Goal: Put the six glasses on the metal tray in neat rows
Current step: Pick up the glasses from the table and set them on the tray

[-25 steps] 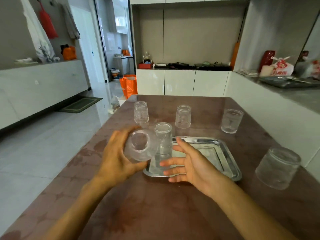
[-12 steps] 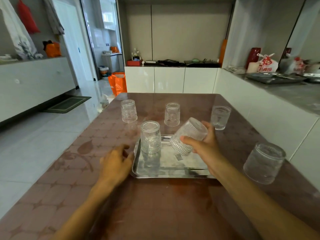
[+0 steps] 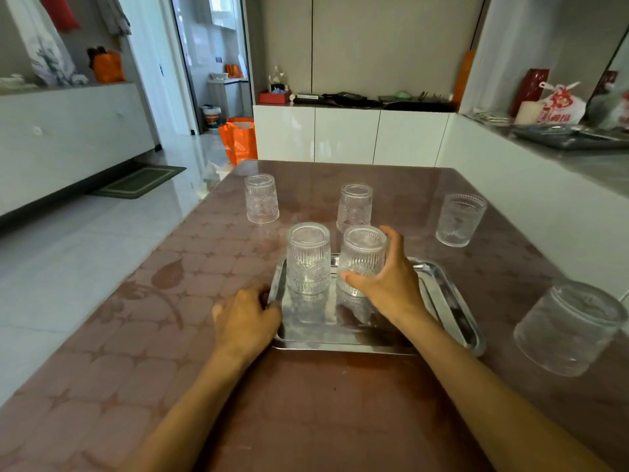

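Observation:
A shiny metal tray lies on the brown table in front of me. Two ribbed clear glasses stand upside down side by side at its far left. The left glass stands free. My right hand grips the second glass from its right side, and its rim rests on or just above the tray. My left hand holds the tray's left edge with curled fingers. Off the tray are a far left glass, a far middle glass, an upright glass at the right and a near right glass.
The table drops off to a tiled floor along its left edge. A white counter wall runs close along the table's right side. An orange bag stands on the floor beyond the far end.
The glass passed from my left hand to my right, which turned it upside down and lowered it beside the first glass. My left hand moved to the tray's left edge.

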{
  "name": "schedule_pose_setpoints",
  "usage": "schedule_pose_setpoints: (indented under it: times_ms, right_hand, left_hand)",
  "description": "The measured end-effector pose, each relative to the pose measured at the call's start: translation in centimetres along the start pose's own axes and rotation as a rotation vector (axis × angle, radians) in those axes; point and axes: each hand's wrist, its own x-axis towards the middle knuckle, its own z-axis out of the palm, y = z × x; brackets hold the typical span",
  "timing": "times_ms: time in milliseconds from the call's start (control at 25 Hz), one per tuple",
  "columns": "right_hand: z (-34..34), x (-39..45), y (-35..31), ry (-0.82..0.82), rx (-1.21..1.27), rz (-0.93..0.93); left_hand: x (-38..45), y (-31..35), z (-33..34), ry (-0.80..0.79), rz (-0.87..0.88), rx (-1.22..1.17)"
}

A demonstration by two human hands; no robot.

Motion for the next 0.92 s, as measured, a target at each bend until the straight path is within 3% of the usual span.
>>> schedule_pose_setpoints:
  times_ms: [360, 520, 600, 680, 800, 840, 920]
  right_hand:
    - [0.7, 0.2, -0.5, -0.007, -0.065, 0.007]
    - [-1.4, -1.2, -1.4, -0.074, 0.012, 0.127]
    - [-3.5, -3.2, -1.7, 0.038, 0.095, 0.093]
    - [-6.7, -5.7, -1.4, 0.329, 0.136, -0.069]
    - [-13.2, -9.2, 0.8, 0.712, -0.109, -0.201]
    - [-15.0, -9.9, 1.8, 0.726, -0.212, -0.146]
    - [-16.8, -10.6, 3.5, 0.590, -0.319, 0.122]
  left_hand:
    - [0.0, 0.0, -0.2, -0.022, -0.024, -0.056]
    - [-0.5, 0.5, -0.7, -0.072, -0.025, -0.073]
    - [-0.6, 0.6, -1.0, -0.114, -0.028, -0.062]
    - [-0.7, 0.6, -1.3, -0.144, -0.028, -0.012]
    - [-1.0, 1.1, -1.7, -0.180, -0.020, -0.029]
    - [-1.2, 1.4, -1.8, -0.191, -0.025, -0.029]
    - [-1.4, 1.7, -2.0, -0.196, -0.031, -0.002]
